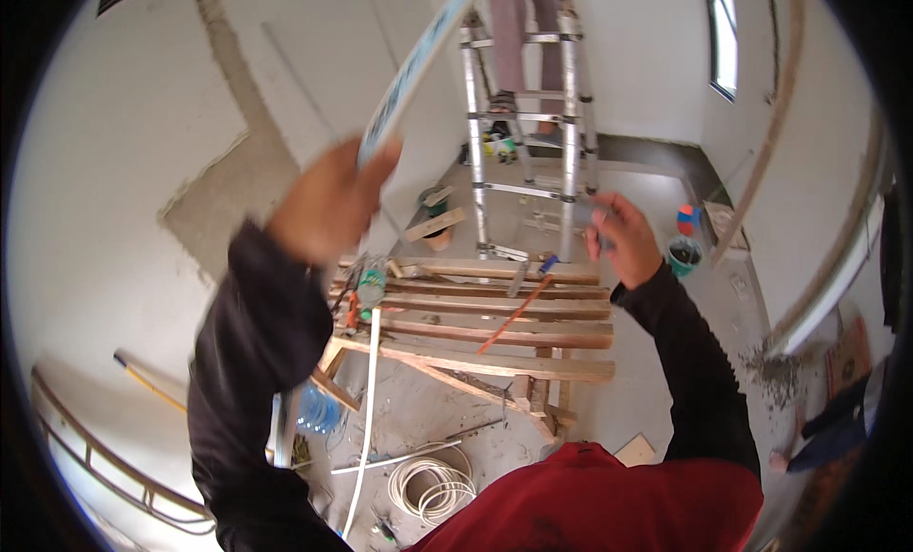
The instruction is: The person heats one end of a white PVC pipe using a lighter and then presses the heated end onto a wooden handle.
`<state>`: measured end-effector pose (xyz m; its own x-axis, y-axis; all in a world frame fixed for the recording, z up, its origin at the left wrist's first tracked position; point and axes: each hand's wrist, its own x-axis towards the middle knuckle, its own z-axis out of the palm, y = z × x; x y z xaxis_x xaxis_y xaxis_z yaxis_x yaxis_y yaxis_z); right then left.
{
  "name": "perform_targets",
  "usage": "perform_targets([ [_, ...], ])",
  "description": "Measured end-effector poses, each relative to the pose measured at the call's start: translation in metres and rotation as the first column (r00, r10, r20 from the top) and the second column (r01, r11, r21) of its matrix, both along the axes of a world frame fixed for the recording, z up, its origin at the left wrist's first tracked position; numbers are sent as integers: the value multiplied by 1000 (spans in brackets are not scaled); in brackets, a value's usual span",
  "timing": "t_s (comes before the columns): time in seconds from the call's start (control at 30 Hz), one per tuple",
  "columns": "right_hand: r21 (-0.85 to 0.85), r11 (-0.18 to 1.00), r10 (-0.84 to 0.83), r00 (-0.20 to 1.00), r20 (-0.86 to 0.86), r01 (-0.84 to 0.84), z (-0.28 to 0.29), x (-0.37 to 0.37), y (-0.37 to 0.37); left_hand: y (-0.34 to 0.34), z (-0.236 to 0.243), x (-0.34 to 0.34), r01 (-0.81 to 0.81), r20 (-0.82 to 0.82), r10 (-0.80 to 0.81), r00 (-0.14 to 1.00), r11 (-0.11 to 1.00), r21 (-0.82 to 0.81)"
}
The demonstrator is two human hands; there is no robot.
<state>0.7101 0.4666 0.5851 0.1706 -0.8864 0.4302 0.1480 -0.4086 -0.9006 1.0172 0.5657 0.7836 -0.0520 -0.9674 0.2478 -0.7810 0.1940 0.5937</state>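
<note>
My left hand is raised, its fingers closed round a long pale strip with blue markings, which rises to the top edge of the view. Motion blurs this hand somewhat. My right hand is lifted to the right of the stepladder's foot, its fingers curled together around something small and greyish that I cannot make out. Below both hands is a rough wooden bench made of slats. On it lie a clear green bottle and a thin orange stick. A thin white pipe runs down from the bench's left end.
A person in mauve trousers stands on an aluminium stepladder beyond the bench. Coiled white tubing and a large blue bottle are on the floor. A teal bucket stands at right. Another person's dark-clothed leg shows at far right.
</note>
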Motion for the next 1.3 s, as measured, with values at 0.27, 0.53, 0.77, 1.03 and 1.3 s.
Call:
perform_targets([
  [0.27, -89, 991, 95, 995, -15, -96, 48, -77, -41, 72, -178, -31, 159, 49, -165, 985, 981, 106],
  [0.53, 144, 945, 319, 928, -194, -295, 8, -94, -70, 77, -265, -84, 66, 31, -80, 996, 948, 313],
  [0.77, 282, 891, 404, 905, -136, -355, -10, -105, -89, 73, -292, -126, 29, 12, -34, 999, 962, 271],
  [1.03, 239, 890, 455, 774, -440, -388, 17, -107, -99, 78, -317, -143, 16, -37, -6, 999, 960, 280],
  [1.3, 226, 876, 476, 686, -550, -426, 31, -105, -99, 83, -322, -142, 12, -73, 16, 997, 928, 372],
])
